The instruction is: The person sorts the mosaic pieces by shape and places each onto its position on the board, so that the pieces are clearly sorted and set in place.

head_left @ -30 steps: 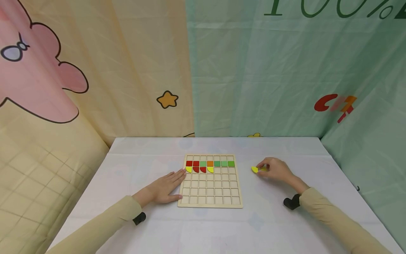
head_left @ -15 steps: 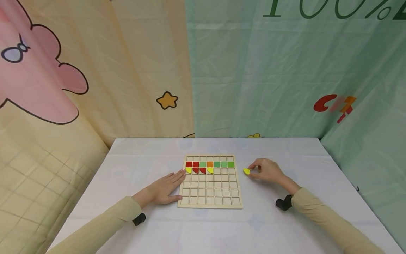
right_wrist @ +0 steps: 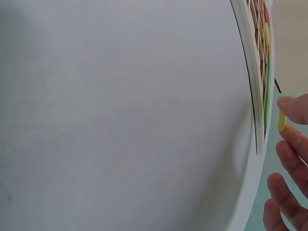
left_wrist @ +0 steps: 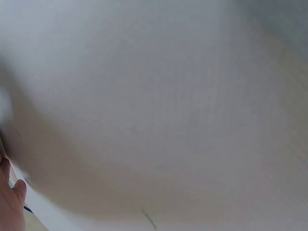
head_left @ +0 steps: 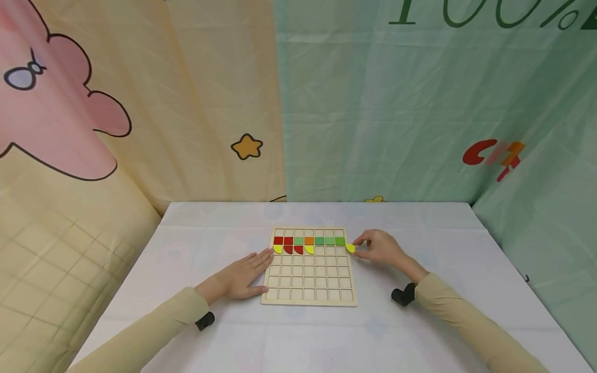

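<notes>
A square wooden grid board [head_left: 308, 267] lies on the white table. One of its upper rows bears red, orange and green square tiles [head_left: 309, 241]; below them sit two yellow and two red quarter-circle tiles [head_left: 298, 249]. My left hand [head_left: 240, 274] rests flat, straight fingers at the board's left edge. At the right edge, my right hand [head_left: 383, 249] pinches a yellow quarter-circle tile [head_left: 350, 248] between thumb and fingers, overlapping the board's rim in the head view. In the right wrist view the yellow tile [right_wrist: 282, 120] shows edge-on, the other fingers loosely spread.
White cloth covers the table [head_left: 224, 223], whose back edge meets a hanging printed curtain [head_left: 364, 103]. Black wrist-camera mounts [head_left: 403, 294] hang under both sleeves. The left wrist view is mostly table cloth, with part of the left hand [left_wrist: 12, 204] at its lower left.
My right hand has moved left with the yellow quarter-circle tile, from the table at the right to the board's right edge. The left hand and the board have stayed put.
</notes>
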Tool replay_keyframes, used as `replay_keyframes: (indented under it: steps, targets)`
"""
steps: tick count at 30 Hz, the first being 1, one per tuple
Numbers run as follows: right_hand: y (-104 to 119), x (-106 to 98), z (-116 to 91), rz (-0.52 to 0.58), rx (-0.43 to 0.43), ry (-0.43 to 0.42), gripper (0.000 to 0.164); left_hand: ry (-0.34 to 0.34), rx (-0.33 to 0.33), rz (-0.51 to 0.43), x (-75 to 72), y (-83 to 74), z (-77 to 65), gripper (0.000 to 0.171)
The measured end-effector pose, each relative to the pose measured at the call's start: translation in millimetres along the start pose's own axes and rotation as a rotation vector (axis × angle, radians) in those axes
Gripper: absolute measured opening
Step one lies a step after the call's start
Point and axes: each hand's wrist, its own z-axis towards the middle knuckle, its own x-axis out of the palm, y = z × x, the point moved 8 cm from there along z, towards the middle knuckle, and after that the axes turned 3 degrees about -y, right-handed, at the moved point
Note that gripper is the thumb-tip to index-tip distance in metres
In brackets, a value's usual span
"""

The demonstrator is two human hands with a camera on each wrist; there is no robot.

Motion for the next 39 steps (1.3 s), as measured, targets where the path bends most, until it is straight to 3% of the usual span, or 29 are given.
replay_keyframes:
  steps: [8, 27, 39]
  targets:
    - [12.0, 8.3, 8.0, 0.01, 0.005, 0.03, 0.024, -0.01, 0.014, 0.007, 0.6, -0.1, -0.3, 0.086]
    - [43.6, 30.3, 27.5, 0.024, -0.076, 0.066, 0.024, -0.009, 0.008, -0.004, 0.8, 0.1, -3.0, 0.084]
    - [57.5, 36.6, 40.6, 0.033, -0.062, 0.097, 0.021, 0.013, -0.001, 0.018, 0.7, 0.6, -0.6, 0.085]
